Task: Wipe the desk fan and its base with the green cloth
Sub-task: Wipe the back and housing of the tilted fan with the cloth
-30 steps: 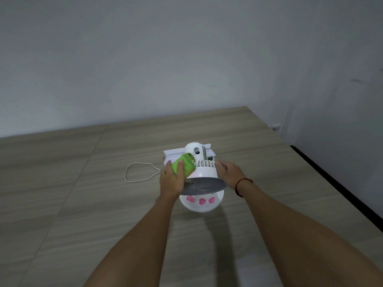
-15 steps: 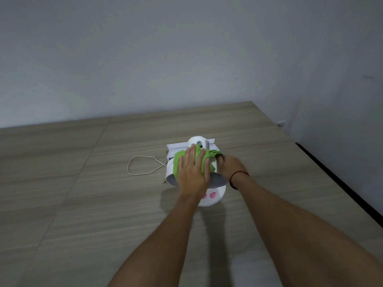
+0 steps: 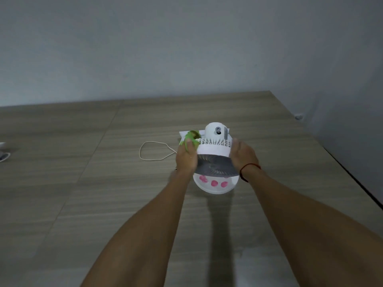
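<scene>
Judging from the thin white plastic shell, probably light and easy to tip, so best steadied at the round housing rather than by the slatted grille, whose fine ribs look fragile; likely smooth and a little slippery under bare skin. Standing on the wood-grain tabletop (image 3: 87, 204) near the back right corner: the desk fan (image 3: 214, 151), white, tilted face-down toward the camera, with a dark grey front grille, a domed motor cap at the rear carrying a small grey knob, and a round base (image 3: 215, 186) marked with three pink spots. Trailing off to the left in a loop, a thin white cord (image 3: 153, 151). Bunched soft and limp in the left hand (image 3: 186, 160), the green cloth (image 3: 190, 139), fingers clenched around it and pressed to the left rear edge of the housing, just beside the vents. Cupping the opposite side, the right hand (image 3: 242, 155), fingers curled against the rim to brace it, a red thread bracelet (image 3: 249, 167) at the wrist. Base apparently not yet wiped.
</scene>
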A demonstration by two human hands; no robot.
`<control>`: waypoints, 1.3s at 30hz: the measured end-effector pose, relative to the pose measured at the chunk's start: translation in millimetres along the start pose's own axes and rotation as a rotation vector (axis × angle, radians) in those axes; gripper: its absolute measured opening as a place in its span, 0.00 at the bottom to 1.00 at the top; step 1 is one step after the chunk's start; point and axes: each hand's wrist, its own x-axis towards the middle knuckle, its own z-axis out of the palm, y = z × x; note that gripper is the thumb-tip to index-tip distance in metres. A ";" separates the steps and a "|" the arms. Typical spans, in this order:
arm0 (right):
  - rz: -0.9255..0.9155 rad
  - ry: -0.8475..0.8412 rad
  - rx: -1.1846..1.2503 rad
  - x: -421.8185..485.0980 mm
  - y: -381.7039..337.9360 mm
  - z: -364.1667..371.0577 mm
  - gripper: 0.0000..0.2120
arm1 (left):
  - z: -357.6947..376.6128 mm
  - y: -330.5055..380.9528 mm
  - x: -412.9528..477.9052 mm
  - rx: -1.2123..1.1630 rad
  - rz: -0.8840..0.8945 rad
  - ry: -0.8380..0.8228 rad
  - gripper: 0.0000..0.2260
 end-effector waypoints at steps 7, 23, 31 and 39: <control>-0.096 -0.019 -0.118 8.1 -34.3 14.5 0.27 | 11.0 -3.4 -5.6 0.164 0.297 -0.026 0.19; -0.075 0.078 -0.098 20.4 -26.8 16.7 0.19 | 7.0 -16.2 4.2 -0.259 -0.224 0.048 0.21; -0.045 0.062 -0.089 20.7 -32.0 22.6 0.23 | 21.1 -1.6 -13.0 -0.005 0.180 -0.008 0.20; -0.071 0.112 -0.010 23.8 -18.4 20.1 0.20 | 14.9 -16.4 29.3 -0.418 -0.283 -0.049 0.22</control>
